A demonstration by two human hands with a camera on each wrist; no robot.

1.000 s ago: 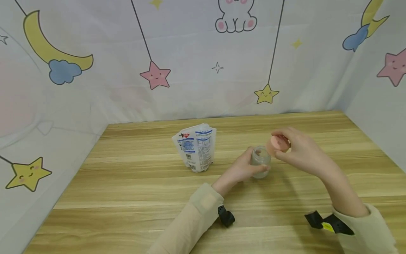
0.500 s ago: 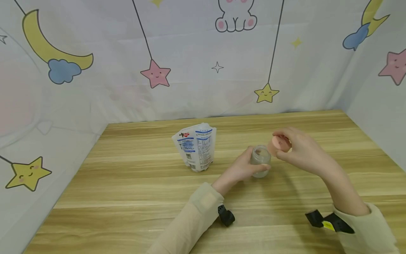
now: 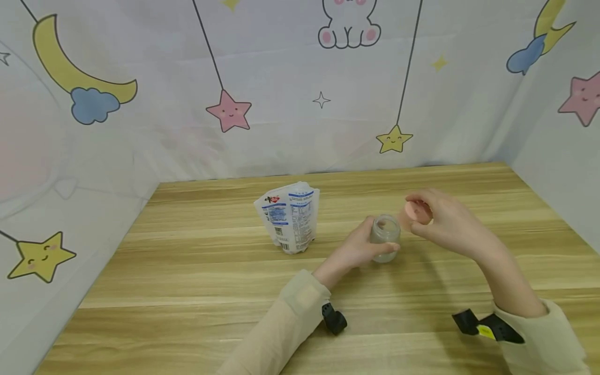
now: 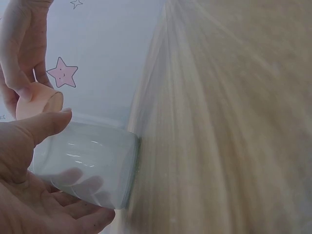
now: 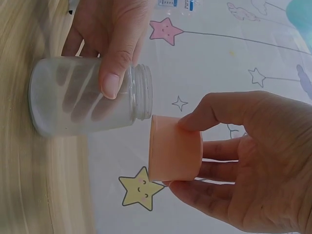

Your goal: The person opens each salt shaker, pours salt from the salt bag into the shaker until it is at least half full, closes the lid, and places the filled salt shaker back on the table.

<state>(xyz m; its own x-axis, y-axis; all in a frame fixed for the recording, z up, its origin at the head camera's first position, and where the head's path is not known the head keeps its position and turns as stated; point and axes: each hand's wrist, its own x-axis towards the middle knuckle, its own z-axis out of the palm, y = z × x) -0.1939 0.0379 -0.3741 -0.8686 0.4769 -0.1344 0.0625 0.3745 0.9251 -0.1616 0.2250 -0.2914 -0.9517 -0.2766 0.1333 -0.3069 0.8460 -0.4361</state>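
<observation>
My left hand (image 3: 360, 246) grips a clear glass jar (image 3: 385, 240) upright on the wooden table, thumb across the front and fingers behind. The jar's threaded mouth is uncovered, as the right wrist view shows at its neck (image 5: 142, 91). My right hand (image 3: 447, 221) pinches a peach-pink lid (image 3: 419, 212) between thumb and fingers, just right of the jar's mouth and a little higher. The lid is tilted, so part of it faces the head camera. In the left wrist view the lid (image 4: 36, 101) shows behind my left thumb. Whether the jar holds anything, I cannot tell.
A white pouch (image 3: 292, 219) with blue print stands on the table (image 3: 187, 291), left of the jar. Behind the table hangs a white cloth (image 3: 281, 140) printed with stars, and similar cloth borders both sides. Black wrist cameras sit at both cuffs.
My right hand has drifted slightly to the right with the lid, widening the offset from the jar. The left hand, jar and pouch stay in place.
</observation>
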